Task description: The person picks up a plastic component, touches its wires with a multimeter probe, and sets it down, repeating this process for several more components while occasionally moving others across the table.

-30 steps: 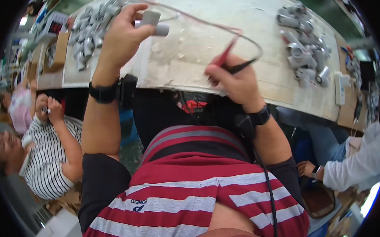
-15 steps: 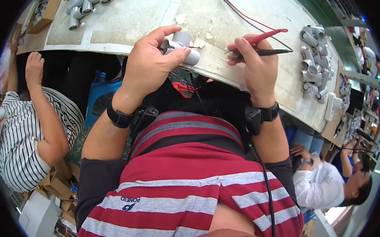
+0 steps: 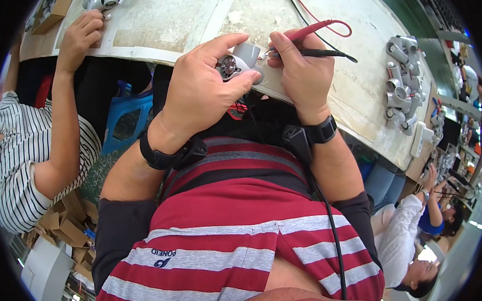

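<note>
My left hand (image 3: 195,93) is wrapped round a grey plastic housing (image 3: 246,54) made of short tube sections, with a small round fan-like part (image 3: 228,67) facing up beside my thumb. In my right hand (image 3: 309,83), closed like a pen grip, are a red test probe (image 3: 315,28) and a black test probe (image 3: 324,53). Their tips point left, close to a small light connector (image 3: 264,53) at the housing's right side. Whether the tips touch it I cannot tell. Both hands are over the near edge of the table.
The worn white table (image 3: 171,19) spreads ahead. Several similar grey housings (image 3: 401,84) are heaped at the right, and more (image 3: 103,1) lie at the far left by a cardboard box (image 3: 52,16). The probe leads (image 3: 304,8) run away across the table. A co-worker's hand (image 3: 80,39) rests near the left housings.
My right hand has moved left, bringing the probes to the housing. My left hand has shifted right and turned the housing so the fan-like part shows. The left co-worker's hand has reached farther onto the table.
</note>
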### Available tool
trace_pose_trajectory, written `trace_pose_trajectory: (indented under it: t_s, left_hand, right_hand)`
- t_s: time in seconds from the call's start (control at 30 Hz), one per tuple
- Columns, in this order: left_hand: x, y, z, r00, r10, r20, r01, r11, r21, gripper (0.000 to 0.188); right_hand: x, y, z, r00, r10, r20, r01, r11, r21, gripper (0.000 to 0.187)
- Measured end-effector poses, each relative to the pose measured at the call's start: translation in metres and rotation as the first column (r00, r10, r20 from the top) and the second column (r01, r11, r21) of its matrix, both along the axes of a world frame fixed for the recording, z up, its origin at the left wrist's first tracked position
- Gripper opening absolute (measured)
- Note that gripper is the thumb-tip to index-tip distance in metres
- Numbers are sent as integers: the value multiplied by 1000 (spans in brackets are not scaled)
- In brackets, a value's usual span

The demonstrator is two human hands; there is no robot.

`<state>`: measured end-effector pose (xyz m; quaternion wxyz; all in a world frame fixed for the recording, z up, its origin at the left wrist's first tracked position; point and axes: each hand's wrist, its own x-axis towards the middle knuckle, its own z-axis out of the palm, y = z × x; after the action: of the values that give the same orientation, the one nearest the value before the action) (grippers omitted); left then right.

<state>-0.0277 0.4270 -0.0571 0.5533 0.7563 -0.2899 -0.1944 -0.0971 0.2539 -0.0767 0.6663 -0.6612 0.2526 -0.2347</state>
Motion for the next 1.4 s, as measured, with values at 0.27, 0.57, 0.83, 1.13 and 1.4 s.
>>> trace_pose_trajectory:
  t_s: [0.27, 0.57, 0.83, 1.13, 1.4]
  left_hand:
    - [4, 2, -6, 996, 43, -75, -46, 998, -39, 51]
    - [2, -7, -30, 977, 81, -200, -135, 951, -277, 52]
    - [4, -4, -40, 992, -29, -122, -10, 950, -313, 49]
    - [8, -5, -40, 970, -217, -112, 158, 907, -390, 43]
    - [27, -7, -29, 919, -323, -225, 254, 924, -286, 43]
  right_hand:
    - [1, -9, -1, 994, 91, -56, -93, 995, -29, 14]
    - [-1, -5, -10, 997, 67, -34, -71, 986, -147, 12]
    - [-4, -2, -9, 999, 46, -25, -50, 979, -198, 12]
    - [-3, -3, -6, 998, 52, -27, -57, 960, -273, 13]
    - [3, -9, -13, 999, 33, -42, -41, 979, -200, 13]
